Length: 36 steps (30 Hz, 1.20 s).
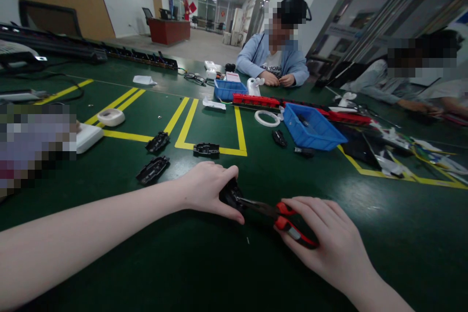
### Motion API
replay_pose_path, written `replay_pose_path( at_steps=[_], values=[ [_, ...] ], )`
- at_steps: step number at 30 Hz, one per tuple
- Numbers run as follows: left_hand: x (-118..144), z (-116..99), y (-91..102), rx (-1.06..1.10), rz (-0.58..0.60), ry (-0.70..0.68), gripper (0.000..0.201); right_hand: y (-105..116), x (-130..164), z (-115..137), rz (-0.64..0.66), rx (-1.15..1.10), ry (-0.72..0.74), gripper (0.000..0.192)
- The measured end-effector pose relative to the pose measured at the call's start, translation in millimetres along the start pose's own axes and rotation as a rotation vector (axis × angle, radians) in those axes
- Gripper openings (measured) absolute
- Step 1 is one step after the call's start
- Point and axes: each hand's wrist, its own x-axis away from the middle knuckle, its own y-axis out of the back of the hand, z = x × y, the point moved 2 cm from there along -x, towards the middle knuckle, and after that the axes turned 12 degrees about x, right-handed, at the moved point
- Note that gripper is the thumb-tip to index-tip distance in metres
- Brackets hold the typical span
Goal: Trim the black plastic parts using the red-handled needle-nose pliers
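Observation:
My left hand (208,187) is closed around a black plastic part (231,194), thumb on the near side and fingers on the far side. In my right hand (329,229) are red-handled long-nose pliers (292,226), their jaws pointing left and reaching the black part. Whether the jaw tips grip anything is too small to tell. A tiny pale sliver (247,240) lies on the green table below the jaws. Beyond my left hand lie more black plastic shells, one (152,169) nearest my forearm, another (158,142) behind it and a third (206,149) on a yellow tape line.
A blue bin (314,129) stands ahead to the right, with black parts beside it. A white ring (267,118) and red strips (256,100) lie farther back. White casings (111,117) sit at left. A person (272,53) sits across the table; others are at right.

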Motion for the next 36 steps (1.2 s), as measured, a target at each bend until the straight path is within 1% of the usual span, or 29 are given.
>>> replay_pose_path(
  at_steps=[3,7,9,18,28,36],
  values=[
    [-0.1,0.9,-0.5,0.001,-0.006,-0.001,0.075,1.9,-0.1,-1.9,0.003,0.006,-0.014,0.03],
    [0.1,2.9,-2.5,0.008,0.01,-0.007,0.061,2.1,1.6,-6.0,0.006,0.02,-0.032,0.029],
    [0.4,3.3,-3.8,0.011,0.021,-0.03,0.058,1.1,2.7,-7.6,0.013,0.03,-0.032,0.03],
    [0.3,3.5,-4.8,0.011,0.031,-0.105,0.057,-0.4,4.5,-9.2,0.016,0.046,-0.012,0.034],
    [-0.2,3.3,-6.6,-0.026,0.042,-0.086,0.055,-9.6,6.2,-11.8,0.03,0.026,-0.005,0.036],
    [0.2,1.6,-6.1,-0.055,0.055,-0.103,0.054,-7.1,6.5,-10.1,-0.014,0.072,0.034,0.036]
  ],
)
